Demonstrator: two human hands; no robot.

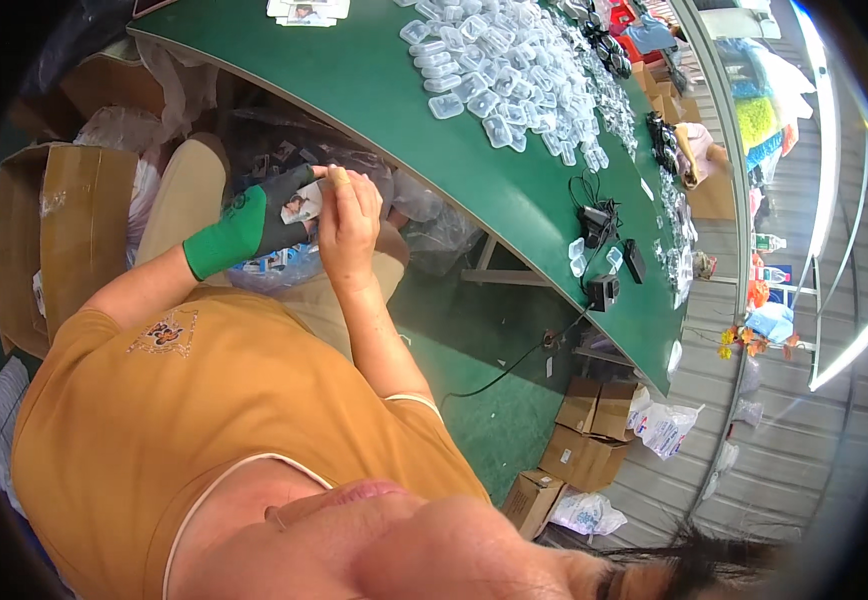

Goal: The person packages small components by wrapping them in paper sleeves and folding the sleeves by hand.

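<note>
My left hand (254, 218), in a green and dark grey glove with bare fingertips, grips a small picture card (301, 203) with a printed portrait on it. Just to its right, my bare right hand (349, 220) is closed, its fingers pressed together at the card's edge. A tan wrap shows on one of its fingers. Whatever lies between those fingertips is hidden. Both hands are above my lap, beside the table's edge. Beneath them is a clear plastic bag (279, 270) with small blue and white packets inside.
A green table (354, 75) carries a heap of clear plastic cases (499, 80), a stack of picture cards (309, 10) and a black corded device (602, 292). Cardboard boxes stand at left (84, 215) and on the floor (584, 455). Another person (699, 150) sits across the table.
</note>
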